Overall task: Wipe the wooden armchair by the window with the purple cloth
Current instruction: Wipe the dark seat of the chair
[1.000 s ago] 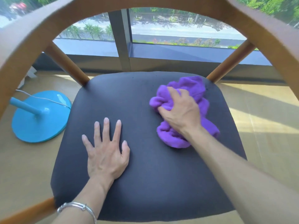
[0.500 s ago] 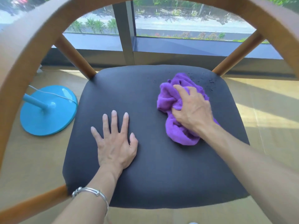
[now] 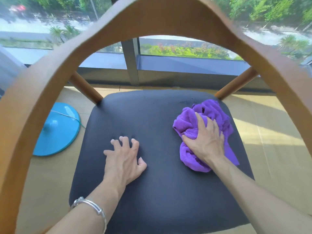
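I look through the curved wooden back rail (image 3: 162, 19) of the armchair down onto its black padded seat (image 3: 152, 191). The bunched purple cloth (image 3: 187, 122) lies on the seat's far right part, near the right back post (image 3: 236, 86). My right hand (image 3: 205, 142) lies on top of the cloth, with the thumb dug into its folds and the fingers spread over it. My left hand (image 3: 124, 159) rests on the middle of the seat with arched fingers, only the fingertips and the heel of the hand touching. It holds nothing. A silver bangle sits on the left wrist.
A round blue stand base (image 3: 57, 132) with a thin white cable stands on the floor left of the chair. Beyond the seat are the window sill and the window's grey upright (image 3: 131, 65). Sunlit wooden floor (image 3: 270, 132) lies to the right.
My right hand has pushed the cloth right, toward the seat's far right corner. My left hand has gone from flat to arched on its fingertips. The view has tilted up.
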